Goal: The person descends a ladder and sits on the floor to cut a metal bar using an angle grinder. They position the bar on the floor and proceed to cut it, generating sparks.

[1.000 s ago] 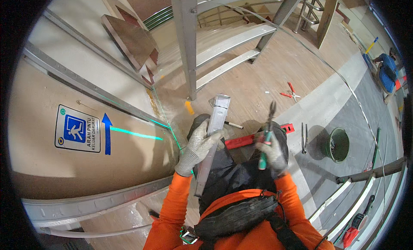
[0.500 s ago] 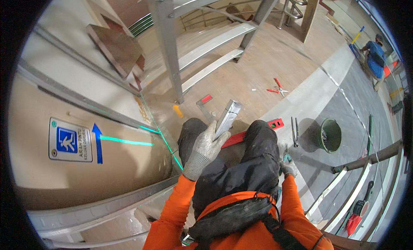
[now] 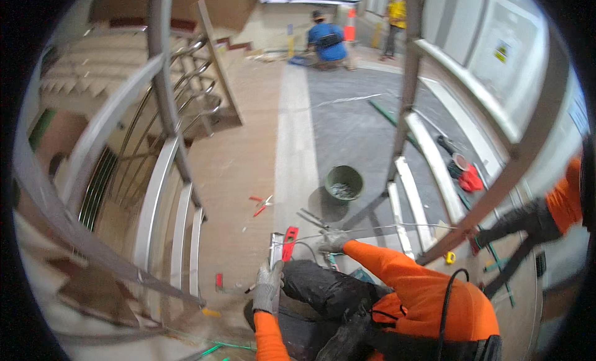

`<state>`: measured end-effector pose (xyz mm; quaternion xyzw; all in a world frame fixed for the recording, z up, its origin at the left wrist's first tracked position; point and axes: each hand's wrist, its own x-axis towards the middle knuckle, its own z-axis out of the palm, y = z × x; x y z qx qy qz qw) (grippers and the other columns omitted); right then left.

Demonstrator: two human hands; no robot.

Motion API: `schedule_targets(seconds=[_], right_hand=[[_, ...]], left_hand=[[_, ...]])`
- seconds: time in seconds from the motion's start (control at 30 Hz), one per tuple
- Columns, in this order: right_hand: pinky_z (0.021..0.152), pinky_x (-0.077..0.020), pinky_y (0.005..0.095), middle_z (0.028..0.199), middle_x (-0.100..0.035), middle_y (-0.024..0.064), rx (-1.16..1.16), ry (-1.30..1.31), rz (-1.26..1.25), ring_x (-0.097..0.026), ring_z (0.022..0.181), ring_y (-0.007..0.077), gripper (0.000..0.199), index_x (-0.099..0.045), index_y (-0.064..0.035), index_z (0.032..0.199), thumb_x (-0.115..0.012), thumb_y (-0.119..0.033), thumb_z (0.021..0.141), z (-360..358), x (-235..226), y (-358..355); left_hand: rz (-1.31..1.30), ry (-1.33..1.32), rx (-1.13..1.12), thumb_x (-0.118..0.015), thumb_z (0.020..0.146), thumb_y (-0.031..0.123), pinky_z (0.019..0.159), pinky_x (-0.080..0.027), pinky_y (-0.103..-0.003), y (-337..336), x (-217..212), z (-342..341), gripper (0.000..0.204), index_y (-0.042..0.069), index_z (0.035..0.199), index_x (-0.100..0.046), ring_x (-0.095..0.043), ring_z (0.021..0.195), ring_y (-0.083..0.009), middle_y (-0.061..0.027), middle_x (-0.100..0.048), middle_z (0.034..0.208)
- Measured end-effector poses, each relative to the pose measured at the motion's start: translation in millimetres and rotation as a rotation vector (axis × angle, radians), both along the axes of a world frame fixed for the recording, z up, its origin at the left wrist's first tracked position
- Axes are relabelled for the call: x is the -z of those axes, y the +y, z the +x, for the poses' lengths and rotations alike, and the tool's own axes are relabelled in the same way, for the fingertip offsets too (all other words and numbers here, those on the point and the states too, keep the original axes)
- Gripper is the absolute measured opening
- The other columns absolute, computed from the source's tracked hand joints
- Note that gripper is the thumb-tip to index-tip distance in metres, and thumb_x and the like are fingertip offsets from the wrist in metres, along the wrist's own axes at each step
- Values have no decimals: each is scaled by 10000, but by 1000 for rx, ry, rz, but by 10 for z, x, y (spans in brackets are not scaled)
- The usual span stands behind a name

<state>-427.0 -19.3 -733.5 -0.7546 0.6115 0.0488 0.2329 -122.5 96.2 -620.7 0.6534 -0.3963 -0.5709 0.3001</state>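
My left hand [image 3: 267, 285], in a grey knit glove, is closed around a short silver metal channel [image 3: 276, 248] held upright by my knee. Just beside the channel's upper end is a red spirit level [image 3: 290, 242], partly hidden lower down. My gloved right hand [image 3: 335, 240] is low over the floor to the right, by a two-pronged dark metal tool [image 3: 314, 218]. Blur hides whether its fingers hold anything. Below that hand lies a teal object [image 3: 333, 261], too small to make out.
Red-handled pliers [image 3: 262, 205] lie on the wooden floor ahead. A green bucket [image 3: 344, 183] with grey contents stands on dark flooring. Ladder frames rise on the left [image 3: 162, 193] and right [image 3: 412, 174]. One person in blue [image 3: 326, 43] crouches far ahead; another in orange [image 3: 565, 190] is at right.
My view has swung to the right, bringing more ladder and people into sight. My left hand still holds the channel. My right arm now reaches out toward the two-pronged tool.
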Motion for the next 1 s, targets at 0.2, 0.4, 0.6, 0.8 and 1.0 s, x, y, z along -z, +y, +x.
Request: schedule_targets(seconds=[0.2, 0.4, 0.6, 0.8, 1.0], right_hand=[[1058, -493, 491, 1328, -664, 257, -87, -281, 128, -636, 1246, 407, 737, -573, -73, 1453, -706, -489, 860, 107, -1180, 362], [1032, -501, 478, 1312, -692, 208, 86, -217, 424, -656, 1212, 388, 688, -668, -116, 1369, -658, -613, 893, -1097, -1875, 2013], [1084, -486, 473, 1342, -694, 206, 648, -334, 548, -645, 1257, 382, 762, -712, -83, 1336, -647, -682, 870, -2058, -3065, 3118], [1081, -498, 461, 1358, -687, 202, 1212, -231, 392, -645, 1269, 369, 708, -712, -94, 1324, -659, -627, 861, -2636, -3459, 4467], [1051, -513, 459, 1319, -703, 209, 1530, -283, 421, -649, 1261, 377, 725, -720, -55, 1293, -665, -622, 845, -2474, -3647, 5430]], left_hand=[[-129, -241, 451, -693, 1005, 413, 527, -533, -412, -587, 161, -238, 464, 22, 1243, -615, -670, 601, -233, -120, -661, 750], [162, -426, 884, -671, 1012, 333, 533, -504, -406, 28, -1032, -1019, 333, 92, 1241, -656, -621, 599, -197, -75, -663, 754], [-9, -345, 1062, -680, 978, 437, 560, -540, -458, 526, -1724, -657, 410, 42, 1087, -672, -695, 617, -280, -142, -696, 767], [182, -234, 1127, -688, 975, 424, 482, -464, -399, 880, -2863, -1208, 356, 78, 959, -605, -552, 525, -182, -29, -554, 658], [292, -413, 1370, -664, 1006, 389, 493, -448, -363, 828, -3634, -2050, 330, 81, 1109, -606, -546, 570, -158, -29, -578, 723]])
